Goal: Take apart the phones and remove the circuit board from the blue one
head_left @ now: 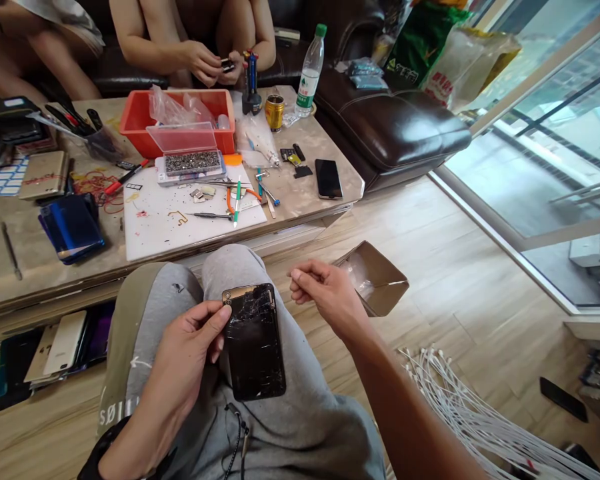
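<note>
A black smartphone [255, 347] with a cracked face leans over my lap, a gold strip showing along its top edge. My left hand [193, 343] grips it by the upper left side, thumb on the face and fingers behind. To the right of the phone, apart from it, my right hand [325, 290] is raised with thumb and fingertips pressed together. Whatever may be between those fingertips is too small or hidden to make out. Just beyond that hand a cardboard box [387, 283] stands on the floor with clear plastic inside.
On the table lie a white mat [153, 237] with tools and small parts, a screw box [193, 162], a red bin [135, 120] and a phone [329, 179]. White cables [460, 407] spread over the floor at right. A co-worker's hands [205, 63] hold a small object across the table.
</note>
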Motion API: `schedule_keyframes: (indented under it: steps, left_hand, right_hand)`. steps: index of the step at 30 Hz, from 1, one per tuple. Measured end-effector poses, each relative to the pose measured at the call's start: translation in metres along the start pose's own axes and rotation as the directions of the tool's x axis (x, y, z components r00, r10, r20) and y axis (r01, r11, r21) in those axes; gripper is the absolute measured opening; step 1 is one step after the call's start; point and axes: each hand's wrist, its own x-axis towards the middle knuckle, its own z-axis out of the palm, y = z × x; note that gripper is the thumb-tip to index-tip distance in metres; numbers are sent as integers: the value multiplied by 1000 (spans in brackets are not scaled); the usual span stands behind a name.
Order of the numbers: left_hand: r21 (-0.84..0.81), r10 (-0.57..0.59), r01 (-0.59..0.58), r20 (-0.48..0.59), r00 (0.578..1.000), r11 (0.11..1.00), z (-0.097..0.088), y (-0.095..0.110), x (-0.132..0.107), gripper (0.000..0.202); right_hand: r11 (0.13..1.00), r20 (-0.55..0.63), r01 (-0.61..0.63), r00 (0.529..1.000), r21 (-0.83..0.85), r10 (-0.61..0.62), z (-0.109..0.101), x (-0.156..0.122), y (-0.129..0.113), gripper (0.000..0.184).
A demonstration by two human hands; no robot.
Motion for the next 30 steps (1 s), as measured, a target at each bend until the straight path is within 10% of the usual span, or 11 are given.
schedule_keyframes:
  steps: [14, 30]
  left_hand:
    - [162, 51, -55, 32, 998, 985, -10, 3, -4, 42]
    - [104, 14, -23, 81, 997, 994, -21, 2, -12, 39]
  right_hand:
    - [928, -14, -45, 999, -370, 43, 42, -64, 8, 11]
    - [937, -27, -37, 999, -347, 29, 52, -75, 15, 6]
